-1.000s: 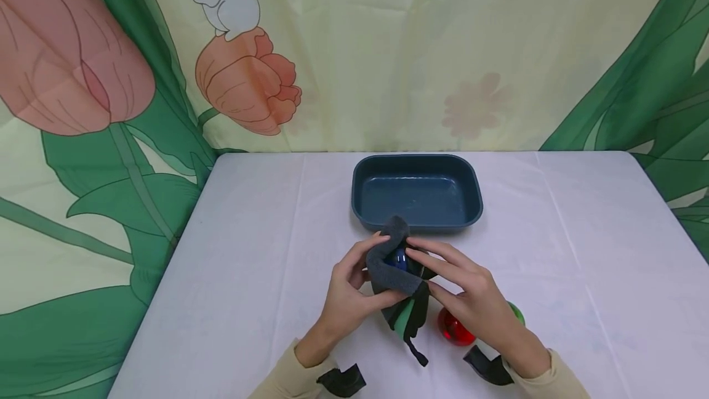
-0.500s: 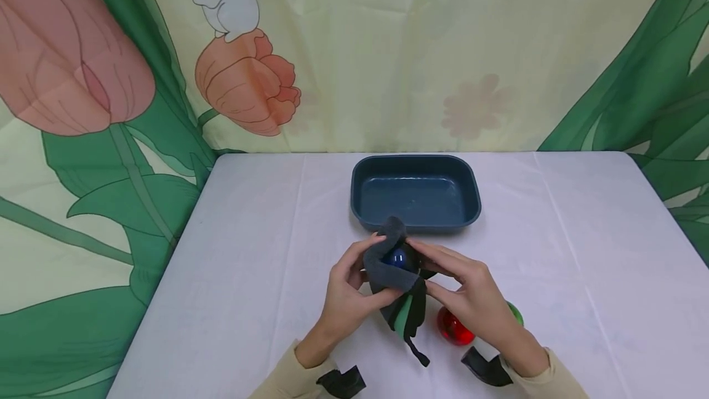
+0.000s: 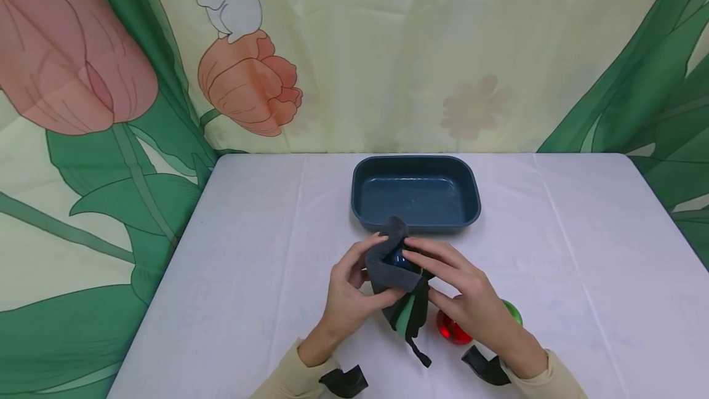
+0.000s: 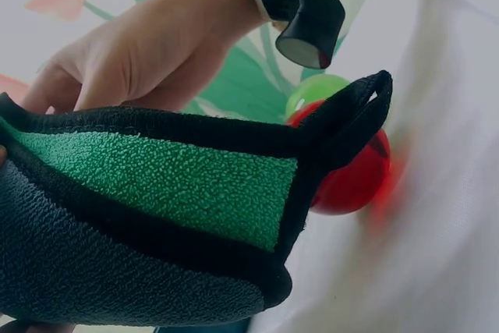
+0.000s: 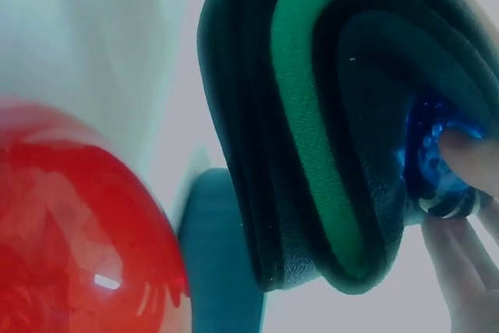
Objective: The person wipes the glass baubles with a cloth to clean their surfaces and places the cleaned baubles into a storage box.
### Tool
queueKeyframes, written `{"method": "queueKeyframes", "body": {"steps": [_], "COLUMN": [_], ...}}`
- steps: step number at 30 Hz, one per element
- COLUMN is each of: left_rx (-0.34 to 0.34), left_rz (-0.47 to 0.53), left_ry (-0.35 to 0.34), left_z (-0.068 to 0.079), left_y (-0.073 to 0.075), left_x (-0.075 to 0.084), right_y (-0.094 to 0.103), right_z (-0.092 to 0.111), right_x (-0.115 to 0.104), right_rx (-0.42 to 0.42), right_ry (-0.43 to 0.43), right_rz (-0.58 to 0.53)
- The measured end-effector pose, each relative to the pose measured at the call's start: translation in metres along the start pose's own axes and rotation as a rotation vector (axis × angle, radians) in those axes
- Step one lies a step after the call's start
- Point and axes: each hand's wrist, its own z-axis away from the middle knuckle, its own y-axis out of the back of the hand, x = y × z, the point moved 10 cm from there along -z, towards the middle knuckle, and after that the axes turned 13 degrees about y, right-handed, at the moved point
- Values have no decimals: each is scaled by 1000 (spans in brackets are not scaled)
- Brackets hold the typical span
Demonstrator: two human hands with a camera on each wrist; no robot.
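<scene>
A dark grey terry cloth [image 3: 384,270] with a green stripe, black edging and a hanging loop is folded about a shiny blue ball [image 3: 399,257]. My left hand [image 3: 349,303] grips the cloth from the left, fingers at its top fold and thumb at its lower front. From the right, my right hand [image 3: 471,291] holds the ball against the cloth, its thumb and fingers on the blue surface in the right wrist view. Much of the ball is covered by cloth and fingers. The stripe [image 4: 171,177] and loop [image 4: 382,99] show closely in the left wrist view.
A dark blue rectangular tub [image 3: 415,220] stands behind the hands on the white-covered table [image 3: 249,251]. Beside my right wrist lie a see-through red ball [image 3: 451,330] and a green ball [image 3: 512,311], partly hidden by the hand. A printed curtain [image 3: 360,66] hangs behind the table.
My right fingers drew back and bared more of the blue ball half a second ago, and now lie forward over it again. My left hand and the cloth have barely moved.
</scene>
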Motion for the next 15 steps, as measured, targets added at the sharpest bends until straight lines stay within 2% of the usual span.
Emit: {"method": "queueKeyframes", "body": {"steps": [4, 9, 15], "left_rx": [-5, -18, -36], "left_rz": [-2, -21, -17], "left_ry": [2, -9, -17], "left_z": [0, 1, 1], "left_y": [0, 0, 0], "left_x": [0, 2, 3], "right_y": [1, 3, 4], "right_z": [-1, -3, 1], "right_x": [-1, -2, 9], "right_rx": [17, 29, 79], "right_ry": [12, -12, -134], "right_rz": [-2, -14, -84]}}
